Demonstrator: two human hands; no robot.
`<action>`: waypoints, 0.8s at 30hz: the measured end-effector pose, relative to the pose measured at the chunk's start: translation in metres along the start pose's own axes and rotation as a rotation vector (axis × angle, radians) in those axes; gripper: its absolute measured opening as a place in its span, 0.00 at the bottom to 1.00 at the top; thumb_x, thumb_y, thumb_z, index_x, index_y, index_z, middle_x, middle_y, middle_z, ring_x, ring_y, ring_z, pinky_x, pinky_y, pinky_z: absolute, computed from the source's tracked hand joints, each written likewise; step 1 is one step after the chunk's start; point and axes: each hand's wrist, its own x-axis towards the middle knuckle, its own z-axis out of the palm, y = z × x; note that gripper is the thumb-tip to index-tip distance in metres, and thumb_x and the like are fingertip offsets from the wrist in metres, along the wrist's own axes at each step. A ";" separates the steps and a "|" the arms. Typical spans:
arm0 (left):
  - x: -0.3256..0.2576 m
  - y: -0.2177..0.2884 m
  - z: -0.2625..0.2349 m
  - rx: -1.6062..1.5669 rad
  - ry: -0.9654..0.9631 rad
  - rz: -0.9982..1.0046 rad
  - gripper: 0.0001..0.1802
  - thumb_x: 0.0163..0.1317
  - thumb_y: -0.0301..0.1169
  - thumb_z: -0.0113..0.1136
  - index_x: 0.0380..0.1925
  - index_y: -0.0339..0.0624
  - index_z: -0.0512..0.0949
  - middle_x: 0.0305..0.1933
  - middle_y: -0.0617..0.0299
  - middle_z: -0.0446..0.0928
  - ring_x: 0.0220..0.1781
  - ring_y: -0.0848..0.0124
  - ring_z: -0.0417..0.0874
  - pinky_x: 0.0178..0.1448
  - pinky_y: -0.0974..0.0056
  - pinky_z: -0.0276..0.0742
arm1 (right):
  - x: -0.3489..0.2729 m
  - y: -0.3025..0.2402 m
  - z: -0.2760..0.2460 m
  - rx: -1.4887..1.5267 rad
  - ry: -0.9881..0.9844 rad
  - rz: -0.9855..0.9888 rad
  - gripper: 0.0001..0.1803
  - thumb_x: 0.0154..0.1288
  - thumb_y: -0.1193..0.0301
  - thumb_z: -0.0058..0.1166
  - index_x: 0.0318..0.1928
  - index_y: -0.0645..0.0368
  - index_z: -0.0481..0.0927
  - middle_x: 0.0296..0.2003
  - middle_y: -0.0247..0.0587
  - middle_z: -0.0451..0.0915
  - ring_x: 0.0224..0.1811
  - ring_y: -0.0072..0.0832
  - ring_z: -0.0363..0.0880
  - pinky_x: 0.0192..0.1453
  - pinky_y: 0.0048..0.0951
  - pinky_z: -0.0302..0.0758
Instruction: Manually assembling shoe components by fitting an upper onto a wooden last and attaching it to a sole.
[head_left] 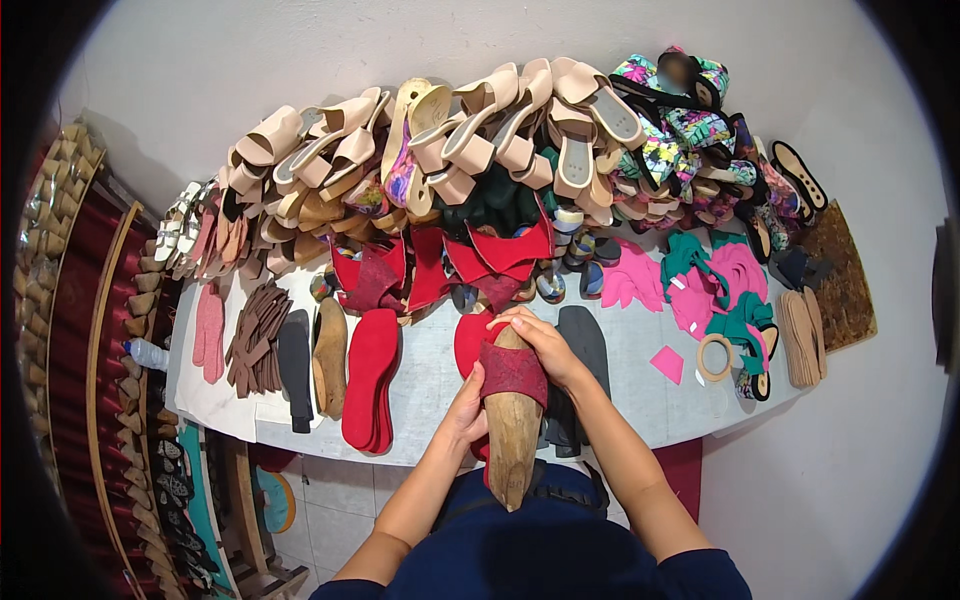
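In front of my body I hold a wooden shoe last (511, 445), its narrow heel end pointing down toward me. A dark red patterned sandal strap (514, 373) wraps across its front part. My left hand (464, 408) is closed on the left side of the last and strap. My right hand (540, 345) grips over the toe end, fingers curled at the strap's upper edge. Partly hidden behind the last are a red insole (470, 338) and dark grey soles (585, 345). To the left lie stacked red insoles (368, 385), another wooden last (330, 355) and a dark sole (295, 365).
Beige sandals (490, 120) and patterned sandals (690, 130) pile along the wall. Red uppers (510, 255), brown strips (260, 340), pink pieces (630, 275), a tape roll (714, 357) and tan insoles (799, 340) lie on the table (640, 410). Shelves of lasts (60, 210) stand left.
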 end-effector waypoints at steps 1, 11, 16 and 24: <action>0.001 0.001 0.000 -0.013 -0.028 -0.019 0.34 0.58 0.53 0.43 0.56 0.41 0.57 0.54 0.54 0.65 0.55 0.63 0.68 0.57 0.55 0.65 | 0.000 0.000 0.000 -0.001 0.000 -0.001 0.19 0.65 0.63 0.35 0.41 0.67 0.74 0.42 0.39 0.67 0.49 0.28 0.63 0.58 0.25 0.53; 0.018 0.044 0.013 0.116 -0.012 -0.116 0.37 0.58 0.60 0.30 0.51 0.39 0.65 0.49 0.55 0.71 0.50 0.67 0.72 0.55 0.61 0.65 | 0.000 0.002 -0.003 -0.042 -0.035 0.017 0.18 0.66 0.65 0.34 0.42 0.64 0.75 0.41 0.39 0.67 0.50 0.27 0.62 0.58 0.25 0.53; 0.024 0.039 0.036 0.377 0.205 -0.034 0.28 0.61 0.52 0.39 0.50 0.39 0.66 0.46 0.57 0.72 0.46 0.70 0.74 0.51 0.65 0.70 | 0.002 0.007 -0.002 -0.029 0.005 0.010 0.19 0.65 0.63 0.33 0.43 0.65 0.74 0.45 0.38 0.66 0.52 0.28 0.61 0.59 0.25 0.52; 0.027 0.035 0.029 0.359 0.209 -0.030 0.25 0.61 0.49 0.42 0.48 0.39 0.67 0.45 0.57 0.73 0.44 0.70 0.75 0.49 0.64 0.71 | 0.004 0.005 -0.002 -0.085 -0.005 -0.032 0.21 0.66 0.63 0.31 0.49 0.63 0.71 0.52 0.40 0.62 0.58 0.28 0.55 0.63 0.27 0.48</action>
